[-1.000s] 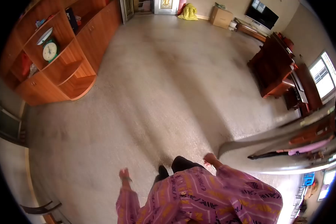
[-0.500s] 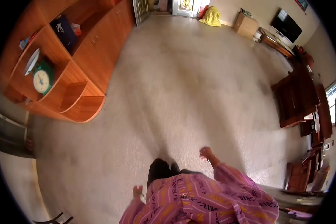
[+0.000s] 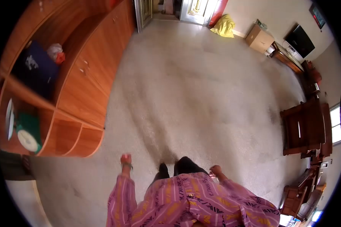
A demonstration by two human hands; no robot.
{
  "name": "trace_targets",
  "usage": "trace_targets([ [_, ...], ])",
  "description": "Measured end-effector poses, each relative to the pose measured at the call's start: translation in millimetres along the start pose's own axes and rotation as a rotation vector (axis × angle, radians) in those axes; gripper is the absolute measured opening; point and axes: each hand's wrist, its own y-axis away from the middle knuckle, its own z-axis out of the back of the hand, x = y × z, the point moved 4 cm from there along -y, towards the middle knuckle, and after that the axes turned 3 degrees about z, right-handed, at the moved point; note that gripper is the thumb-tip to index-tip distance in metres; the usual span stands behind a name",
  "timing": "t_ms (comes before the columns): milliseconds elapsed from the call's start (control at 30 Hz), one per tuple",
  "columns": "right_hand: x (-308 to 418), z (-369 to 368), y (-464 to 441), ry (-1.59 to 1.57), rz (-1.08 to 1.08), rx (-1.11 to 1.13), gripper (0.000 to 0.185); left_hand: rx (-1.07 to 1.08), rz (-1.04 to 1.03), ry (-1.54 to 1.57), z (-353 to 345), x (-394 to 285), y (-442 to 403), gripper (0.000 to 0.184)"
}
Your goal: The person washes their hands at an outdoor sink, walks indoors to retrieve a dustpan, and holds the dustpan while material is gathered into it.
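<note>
My left hand is held forward over the floor with its fingers curled in. A band circles that wrist, and nothing shows in the hand. My right hand hangs beside my right leg, fingers curled. A small pale patch shows under it, too small to make out. Neither hand touches any furniture. The curved end of the orange wooden cabinet is nearest to my left hand. Both arms are in the sleeves of a pink patterned shirt.
A green dial scale and a dark blue box sit on the cabinet's shelves. Ahead, a doorway stands beside a yellow cloth bundle. A cardboard box, a television and dark wooden furniture line the right side.
The cabinet and scale have come nearer on the left as the view moved forward. My left hand has swung forward; my right hand has swung back toward my body.
</note>
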Motion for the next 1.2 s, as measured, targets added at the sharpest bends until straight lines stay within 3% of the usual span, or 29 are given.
trace_targets([
  [33,34.4,11.1,26.6,-0.268,-0.313,-0.045,0.026,0.096,-0.058,-0.040,-3.3,-30.8,-73.9,0.029],
  [67,32.3,22.2,1.7,0.377,0.004,0.037,0.029,-0.043,-0.022,0.260,7.4,-55.6,-128.2,0.029],
  [100,10.2,17.7,-36.8,1.017,0.338,0.120,0.032,-0.222,-0.231,0.227,52.4,-125.8,-157.0,0.025],
  [167,-35.8,15.8,-118.7,0.782,-0.121,0.000,0.036,-0.178,-0.156,0.505,86.1,-209.4,-219.3,0.021],
  [200,-23.2,25.9,-137.6,0.791,-0.111,0.042,0.033,-0.163,-0.147,0.495,76.8,-226.7,-233.9,0.021],
  [267,60.6,56.2,-188.8,0.950,0.110,0.156,0.027,-0.094,-0.102,0.646,71.4,-262.7,-284.3,0.022],
  [333,152.9,85.3,-244.1,1.229,0.417,0.229,0.025,-0.051,-0.115,0.388,40.2,-256.2,-300.6,0.027],
  [367,251.3,114.4,-237.1,1.107,0.446,0.096,0.024,0.042,-0.019,0.253,17.6,-244.2,-299.5,0.028],
  [400,329.7,140.6,-254.5,0.997,0.485,-0.001,0.016,0.203,-0.065,-0.050,-30.1,-215.8,-308.2,0.032],
  [433,380.7,163.2,-272.4,0.889,0.519,-0.094,0.019,0.255,-0.038,-0.075,-31.3,-210.9,-286.5,0.034],
  [467,437.4,182.7,-292.7,0.654,0.439,-0.055,0.015,0.387,-0.004,-0.011,-20.6,-211.6,-265.7,0.032],
  [533,551.0,221.9,-332.2,0.161,0.283,-0.035,0.007,0.456,-0.028,-0.115,-34.2,-192.9,-250.6,0.031],
  [567,600.5,240.9,-342.2,-0.392,0.115,-0.107,0.008,0.492,-0.013,-0.156,-35.9,-191.2,-251.3,0.030],
  [633,689.7,272.4,-377.8,-0.260,0.365,-0.203,0.013,0.565,0.036,-0.217,-39.2,-189.8,-270.9,0.029],
  [733,782.5,298.2,-417.7,-0.447,0.410,-0.236,0.011,0.596,0.037,-0.255,-49.7,-207.5,-360.9,0.027],
  [867,812.3,312.6,-476.1,-0.283,0.155,-0.075,0.016,0.309,-0.377,-0.470,-56.2,-278.5,-593.0,0.025],
  [900,816.4,310.5,-476.6,-0.251,0.054,-0.029,0.018,0.239,-0.274,-0.361,-58.5,-303.8,-676.0,0.024],
  [933,817.2,313.3,-484.2,-0.133,0.130,-0.029,0.017,0.281,0.277,0.271,-68.2,-314.5,-767.6,0.030],
  [967,809.9,319.4,-499.0,-0.032,0.161,-0.020,0.014,0.016,0.083,0.154,11.6,-416.7,-824.0,0.036],
  [1000,801.1,325.4,-515.0,0.069,0.193,-0.015,0.012,0.086,-0.019,0.218,43.9,-477.2,-892.2,0.043],
  [1033,782.1,327.9,-536.6,0.298,0.265,-0.008,0.014,0.075,-0.044,0.117,46.5,-521.0,-957.7,0.033],
  [1067,764.0,330.5,-557.8,0.526,0.339,-0.018,0.017,-0.112,-0.228,0.129,116.9,-612.7,-981.7,0.029],
  [1100,759.5,334.7,-584.0,0.901,0.498,-0.033,0.018,-0.152,-0.193,0.381,132.6,-655.5,-1027.1,0.024],
  [1167,797.4,368.2,-621.0,0.968,0.448,0.015,0.018,-0.103,-0.230,0.694,179.9,-747.2,-1082.7,0.020],
  [1200,823.9,383.6,-642.6,1.021,0.412,0.053,0.017,-0.103,-0.223,0.684,169.2,-759.8,-1107.2,0.020],
])
